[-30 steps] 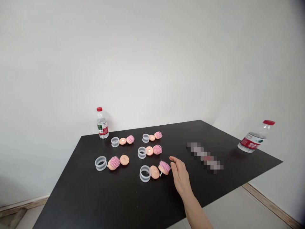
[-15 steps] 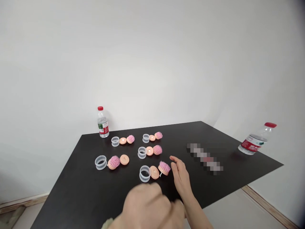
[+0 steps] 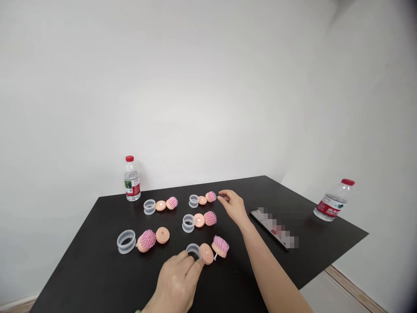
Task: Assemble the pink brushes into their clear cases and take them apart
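Note:
My left hand (image 3: 177, 278) is closed, its fingers curled at the near side of the nearest clear plastic ring (image 3: 194, 248). They hide the ring's lower part, and whether they grip it cannot be told. Right of that ring stand a peach disc (image 3: 206, 254) and a pink-bristled brush head (image 3: 221, 246), tilted with a white stem showing. Farther back, my right hand (image 3: 233, 207) is open, thumb and fingers apart, just right of the rear brush head (image 3: 211, 196). That brush head lies beside a small peach disc (image 3: 202, 200) and a clear ring (image 3: 193, 201).
More rings, discs and brush heads (image 3: 147, 239) lie in groups on the black table (image 3: 97, 269). A phone-like flat device (image 3: 269, 227), partly pixelated, lies right of my right forearm. Water bottles stand at the back left (image 3: 132, 184) and far right (image 3: 332, 204).
My right hand has moved away from me to the rear brush head. My left hand, blurred and lower before, has come down beside the nearest ring. The view has shifted slightly.

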The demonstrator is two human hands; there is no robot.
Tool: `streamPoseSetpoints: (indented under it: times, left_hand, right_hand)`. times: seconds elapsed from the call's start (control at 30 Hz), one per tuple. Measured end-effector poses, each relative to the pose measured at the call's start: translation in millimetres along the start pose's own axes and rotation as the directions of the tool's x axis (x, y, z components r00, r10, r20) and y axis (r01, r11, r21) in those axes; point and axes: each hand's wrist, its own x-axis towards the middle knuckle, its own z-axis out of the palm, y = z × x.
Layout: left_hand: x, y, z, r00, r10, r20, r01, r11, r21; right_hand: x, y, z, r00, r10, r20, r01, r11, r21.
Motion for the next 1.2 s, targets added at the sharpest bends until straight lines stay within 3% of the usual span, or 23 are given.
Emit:
streamPoseSetpoints:
  times: [0.1, 0.2, 0.37, 0.53, 0.67, 0.8, 1.0, 1.1, 1.2]
  left_hand:
    - [1.3, -3.2, -1.0, 1.0, 0.027, -0.008, -0.027, 1.0, 0.011]
    - [1.7, -9.6, -2.6, 1.0, 0.031, -0.005, -0.031, 0.999, 0.029]
    - [5.1, -13.4, -0.8, 0.991, 0.081, -0.108, -0.068, 0.991, 0.116]
    - [8.5, -11.4, 0.7, 0.987, 0.087, -0.135, -0.065, 0.985, 0.162]
    - [8.4, -12.6, 0.0, 0.987, 0.088, -0.134, -0.064, 0.983, 0.169]
    - [4.6, -13.4, 1.6, 0.988, 0.079, -0.13, -0.056, 0.983, 0.174]
    - [2.5, -10.4, 4.7, 0.988, 0.088, -0.128, -0.067, 0.985, 0.161]
    - [0.8, -10.6, 1.0, 0.994, 0.035, -0.101, -0.025, 0.994, 0.107]
    - [1.2, -11.6, -7.1, 0.991, -0.134, -0.031, 0.133, 0.991, -0.021]
  right_hand:
    - [32.5, 20.1, 24.8, 0.996, 0.061, 0.058, -0.057, 0.996, -0.068]
    - [48.1, 38.9, 46.7, 0.984, 0.106, 0.144, -0.087, 0.988, -0.13]
    - [54.4, 58.2, 67.9, 0.962, 0.109, 0.249, -0.074, 0.986, -0.147]
    - [54.3, 61.9, 77.0, 0.955, 0.082, 0.286, -0.062, 0.995, -0.078]
    - [51.0, 61.5, 74.9, 0.959, 0.122, 0.257, -0.128, 0.992, 0.004]
    - [46.6, 58.3, 63.2, 0.963, 0.22, 0.157, -0.245, 0.956, 0.16]
    - [27.4, 24.4, 41.7, 0.959, 0.257, 0.119, -0.28, 0.792, 0.542]
    - [10.1, -0.5, 34.2, 0.966, 0.227, 0.123, -0.249, 0.693, 0.677]
    - [-6.2, -15.5, 31.1, 0.967, 0.229, 0.108, -0.231, 0.623, 0.747]
